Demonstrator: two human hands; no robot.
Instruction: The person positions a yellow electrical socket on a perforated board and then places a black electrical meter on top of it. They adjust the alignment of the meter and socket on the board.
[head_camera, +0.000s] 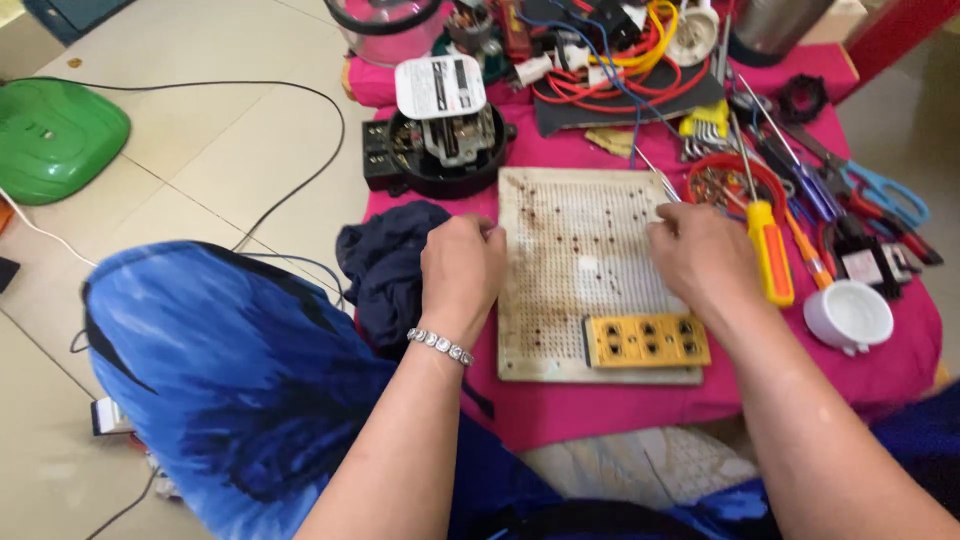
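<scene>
Both hands grasp the perforated board (580, 260) at frame centre: left hand (460, 270) clenched on its left edge, right hand (700, 255) on its right edge, long axis running top to bottom.

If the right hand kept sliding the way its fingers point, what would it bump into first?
Probably nothing soon: the right hand points left across the perforated whitish board; the left hand at the far edge comes first.

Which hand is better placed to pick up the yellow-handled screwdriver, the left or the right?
Probably the right. The right hand rests on the right edge of the perforated, stained white board, just beside the yellow-handled screwdriver. The left hand is at the board's opposite edge, near the dark blue cloth.
</scene>
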